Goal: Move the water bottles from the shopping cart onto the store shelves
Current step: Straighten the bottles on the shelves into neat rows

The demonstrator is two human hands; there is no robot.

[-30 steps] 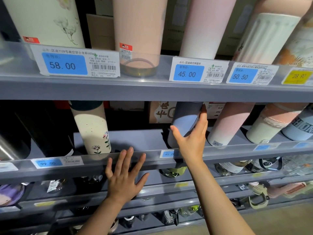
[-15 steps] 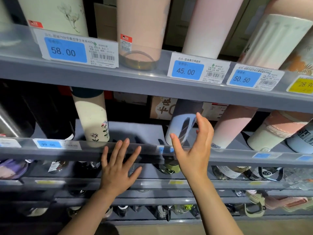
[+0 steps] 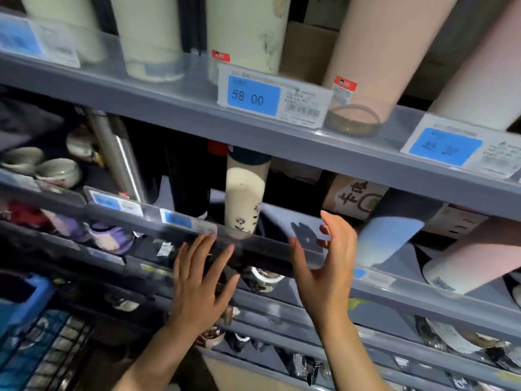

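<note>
A pale blue bottle [image 3: 386, 238] with a dark top stands on the middle grey shelf [image 3: 270, 251], free of both hands. My right hand [image 3: 324, 266] hovers just left of it, fingers spread and holding nothing. My left hand [image 3: 198, 286] is lower, fingers straight, in front of the shelf's front rail. A cream bottle [image 3: 244, 201] with small flowers stands on the same shelf between and behind my hands. The blue shopping cart [image 3: 33, 328] shows at the bottom left, its wire basket blurred.
The upper shelf [image 3: 180, 108] carries cream and pink bottles behind price tags, one reading 58.00. A steel flask [image 3: 118, 156] and small bowls stand at the left. A pink bottle [image 3: 473, 258] stands at the right. Lower shelves hold several packaged cups.
My right hand has let go of the pale blue bottle and drawn back to its left. The view swung left and down, bringing the cart into sight.
</note>
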